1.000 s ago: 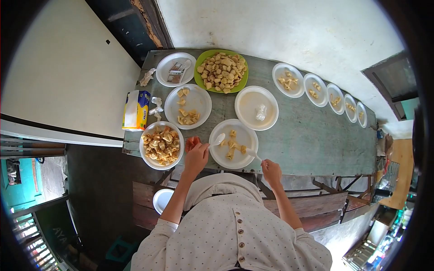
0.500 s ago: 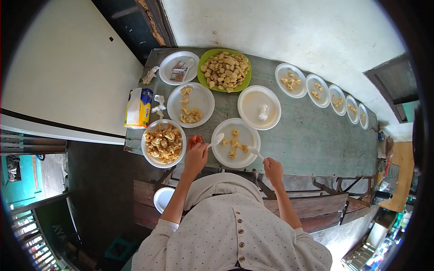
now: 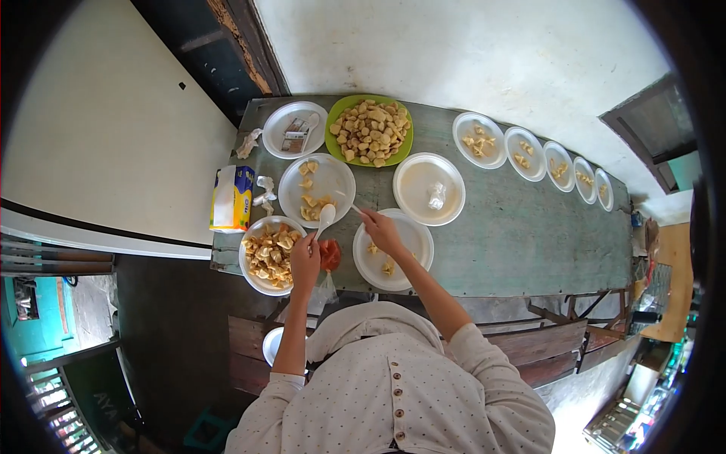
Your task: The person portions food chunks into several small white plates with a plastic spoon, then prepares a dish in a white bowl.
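One plastic spoon [image 3: 327, 214] is clamped in the left hand [image 3: 305, 257], one white utensil [image 3: 350, 203] in the right hand [image 3: 380, 229], near a plate [image 3: 339, 172] left of centre.

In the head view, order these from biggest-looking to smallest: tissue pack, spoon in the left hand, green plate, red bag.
1. Green plate
2. Tissue pack
3. Too close to rank: red bag and the spoon in the left hand. The spoon looks slimmer, the bag broader.
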`<state>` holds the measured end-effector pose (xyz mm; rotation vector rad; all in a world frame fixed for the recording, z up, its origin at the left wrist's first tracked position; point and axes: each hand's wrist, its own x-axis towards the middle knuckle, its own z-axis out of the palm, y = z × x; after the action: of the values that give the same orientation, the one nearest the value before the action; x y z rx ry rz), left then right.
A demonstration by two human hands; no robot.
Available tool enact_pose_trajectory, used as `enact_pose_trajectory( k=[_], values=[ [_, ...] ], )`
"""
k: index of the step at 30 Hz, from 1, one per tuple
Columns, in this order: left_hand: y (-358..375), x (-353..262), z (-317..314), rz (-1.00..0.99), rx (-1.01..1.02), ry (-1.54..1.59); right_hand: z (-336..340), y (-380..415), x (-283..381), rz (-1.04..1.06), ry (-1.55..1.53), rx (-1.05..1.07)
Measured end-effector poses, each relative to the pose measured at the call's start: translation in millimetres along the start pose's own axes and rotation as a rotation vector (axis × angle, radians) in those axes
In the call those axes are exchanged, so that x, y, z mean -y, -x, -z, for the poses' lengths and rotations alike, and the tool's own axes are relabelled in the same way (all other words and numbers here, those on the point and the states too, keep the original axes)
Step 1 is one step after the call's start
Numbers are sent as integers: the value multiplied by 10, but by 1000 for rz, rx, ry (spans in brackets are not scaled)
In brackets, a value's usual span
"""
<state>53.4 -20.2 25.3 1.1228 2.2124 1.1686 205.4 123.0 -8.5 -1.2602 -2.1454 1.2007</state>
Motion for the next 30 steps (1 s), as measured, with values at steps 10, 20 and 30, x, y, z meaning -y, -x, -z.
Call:
enact_pose_trajectory(
  k=[10,20,30],
  values=[
    [-151,331,109,-9,-48,-101,381,668,-433,-104,315,-432],
    [-390,10,-99,-80,93,-135,686,1304,-902,-535,114,-305],
    [-504,-330,-420,-215,140,-128,1106,1693,-1485,-568,176,-418]
  ],
)
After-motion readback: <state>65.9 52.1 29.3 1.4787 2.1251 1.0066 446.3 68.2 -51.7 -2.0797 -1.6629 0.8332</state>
